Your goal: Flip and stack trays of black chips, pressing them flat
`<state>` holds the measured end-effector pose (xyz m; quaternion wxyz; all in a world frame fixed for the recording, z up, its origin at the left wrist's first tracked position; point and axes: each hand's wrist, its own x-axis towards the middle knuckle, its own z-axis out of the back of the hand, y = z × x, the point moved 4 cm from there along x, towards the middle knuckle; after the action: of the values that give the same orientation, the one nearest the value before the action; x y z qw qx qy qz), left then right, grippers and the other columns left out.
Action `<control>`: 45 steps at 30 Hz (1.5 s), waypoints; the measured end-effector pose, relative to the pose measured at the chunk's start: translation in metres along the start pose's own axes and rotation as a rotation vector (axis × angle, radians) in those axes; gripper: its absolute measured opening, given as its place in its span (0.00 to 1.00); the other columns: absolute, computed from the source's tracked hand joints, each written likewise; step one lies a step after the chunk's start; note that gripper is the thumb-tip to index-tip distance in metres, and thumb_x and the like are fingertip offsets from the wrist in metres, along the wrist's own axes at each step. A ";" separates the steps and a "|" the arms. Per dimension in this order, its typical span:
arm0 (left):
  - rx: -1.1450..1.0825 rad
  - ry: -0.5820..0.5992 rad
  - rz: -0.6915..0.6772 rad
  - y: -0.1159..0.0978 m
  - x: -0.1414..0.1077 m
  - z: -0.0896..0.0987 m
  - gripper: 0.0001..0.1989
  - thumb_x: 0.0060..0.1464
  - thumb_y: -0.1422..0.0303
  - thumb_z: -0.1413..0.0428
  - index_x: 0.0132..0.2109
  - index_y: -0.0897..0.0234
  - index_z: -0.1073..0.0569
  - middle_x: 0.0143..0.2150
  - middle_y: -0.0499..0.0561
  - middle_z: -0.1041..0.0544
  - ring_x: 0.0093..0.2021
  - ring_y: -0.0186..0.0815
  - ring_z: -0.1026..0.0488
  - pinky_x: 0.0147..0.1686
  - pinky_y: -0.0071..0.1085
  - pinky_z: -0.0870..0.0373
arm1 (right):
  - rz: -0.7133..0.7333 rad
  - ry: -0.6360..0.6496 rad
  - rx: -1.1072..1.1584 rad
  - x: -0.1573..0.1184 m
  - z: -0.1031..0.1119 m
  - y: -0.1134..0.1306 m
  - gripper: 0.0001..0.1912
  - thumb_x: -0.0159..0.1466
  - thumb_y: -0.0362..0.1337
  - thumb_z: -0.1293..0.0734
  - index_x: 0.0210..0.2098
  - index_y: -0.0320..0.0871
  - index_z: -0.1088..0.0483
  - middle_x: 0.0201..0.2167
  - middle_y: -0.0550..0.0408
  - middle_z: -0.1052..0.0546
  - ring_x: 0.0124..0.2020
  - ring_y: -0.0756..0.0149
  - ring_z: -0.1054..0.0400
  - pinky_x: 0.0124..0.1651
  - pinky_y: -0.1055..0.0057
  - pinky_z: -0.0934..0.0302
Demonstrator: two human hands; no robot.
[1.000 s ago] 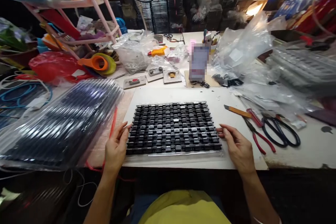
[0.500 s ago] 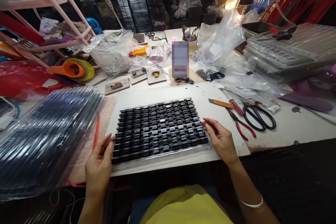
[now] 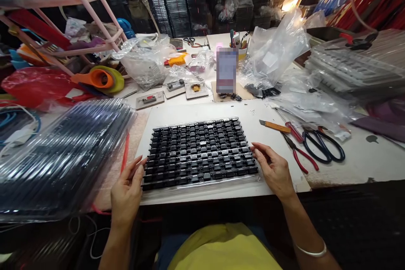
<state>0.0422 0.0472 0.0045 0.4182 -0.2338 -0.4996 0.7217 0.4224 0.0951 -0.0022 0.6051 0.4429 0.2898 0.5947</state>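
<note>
A clear plastic tray (image 3: 190,187) lies on the white board, filled with rows of small black parts (image 3: 202,143) that look like connectors. My left hand (image 3: 127,192) pinches the tray's left edge between thumb and fingers. At the opposite edge, my right hand (image 3: 274,168) grips the tray, its fingertips partly hidden by the rim. Both hands are closed on it, and the tray looks flat on the board.
To the left is a stack of filled plastic trays (image 3: 69,156). A utility knife (image 3: 274,126), a red-handled screwdriver (image 3: 295,133), pliers (image 3: 302,156) and black scissors (image 3: 322,145) lie to the right. Behind stand a blurred phone (image 3: 226,69) and plastic bags (image 3: 272,52).
The whole scene has shifted to the right in view as the camera turned slightly left. Both hands remain at the tray's two edges.
</note>
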 end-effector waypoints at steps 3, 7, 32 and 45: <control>-0.014 0.062 0.020 -0.001 0.014 -0.003 0.24 0.53 0.54 0.45 0.53 0.61 0.29 0.48 0.55 0.23 0.52 0.43 0.29 0.57 0.43 0.38 | 0.043 0.055 -0.044 0.011 -0.001 0.005 0.17 0.65 0.45 0.40 0.47 0.44 0.30 0.44 0.49 0.25 0.42 0.58 0.30 0.43 0.62 0.34; -0.017 0.125 -0.004 -0.011 0.032 -0.014 0.24 0.54 0.53 0.46 0.54 0.61 0.30 0.51 0.55 0.25 0.54 0.43 0.31 0.57 0.40 0.39 | 0.029 0.189 0.008 0.035 -0.010 0.012 0.19 0.65 0.47 0.40 0.52 0.46 0.33 0.47 0.49 0.27 0.48 0.57 0.33 0.50 0.58 0.38; -0.687 -0.021 -0.071 -0.018 0.026 -0.011 0.25 0.59 0.61 0.48 0.62 0.59 0.38 0.48 0.56 0.22 0.39 0.31 0.25 0.41 0.26 0.32 | -0.077 0.016 0.765 0.037 -0.004 0.016 0.15 0.64 0.41 0.40 0.46 0.46 0.27 0.53 0.49 0.28 0.53 0.56 0.35 0.57 0.57 0.44; -0.627 -0.036 -0.055 -0.016 0.027 -0.011 0.24 0.60 0.61 0.50 0.62 0.58 0.38 0.49 0.57 0.23 0.43 0.35 0.25 0.46 0.32 0.33 | -0.012 0.040 0.696 0.036 -0.003 0.020 0.16 0.66 0.40 0.44 0.47 0.48 0.28 0.53 0.51 0.29 0.57 0.55 0.38 0.59 0.51 0.47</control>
<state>0.0418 0.0777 0.0171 0.3361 -0.3247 -0.7112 0.5252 0.4147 0.1288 0.0203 0.4155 0.6094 0.4896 0.4651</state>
